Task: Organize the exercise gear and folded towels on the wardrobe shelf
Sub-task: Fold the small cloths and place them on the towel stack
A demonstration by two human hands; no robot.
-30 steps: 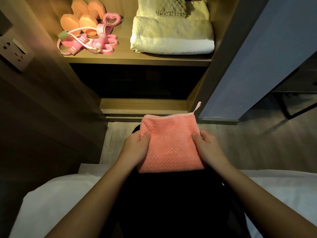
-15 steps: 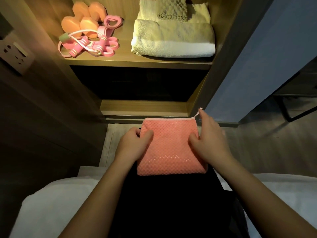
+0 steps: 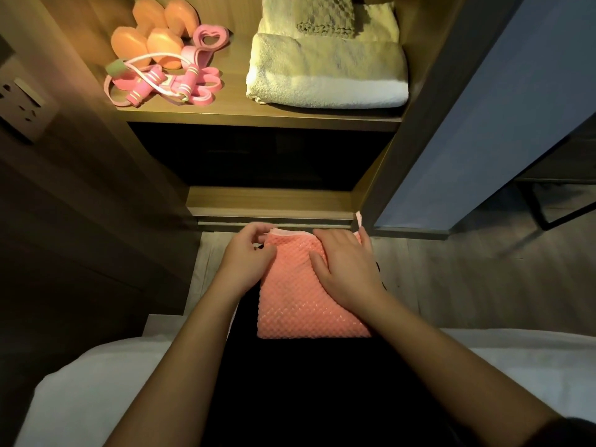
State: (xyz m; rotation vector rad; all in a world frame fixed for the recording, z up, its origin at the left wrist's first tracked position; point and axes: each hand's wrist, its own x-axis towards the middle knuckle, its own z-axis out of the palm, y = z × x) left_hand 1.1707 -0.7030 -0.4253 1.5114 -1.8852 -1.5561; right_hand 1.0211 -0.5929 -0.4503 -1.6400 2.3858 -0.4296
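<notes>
**Desk:** Where is the towel?

**Photographer:** Centre frame. A folded coral towel lies on a person's dark-clothed lap, with a white bed filling both lower corners.

**Desk:** And the hands?

**Photographer:** The right hand lies flat on the towel's upper right, fingers straight and spread, pressing down. The left hand sits at the upper left corner with its fingers curled. Whether it actually pinches the cloth cannot be told.

**Desk:** The top of the frame?

**Photographer:** The lit wardrobe shelf carries orange dumbbells and a tangle of pink straps at upper left, touching each other. A folded white towel sits at upper right, well apart from them. A knitted cloth on that stack is cut off by the top edge.

**Desk:** Below it?

**Photographer:** The lower compartment is black shadow, with nothing readable inside.
</notes>
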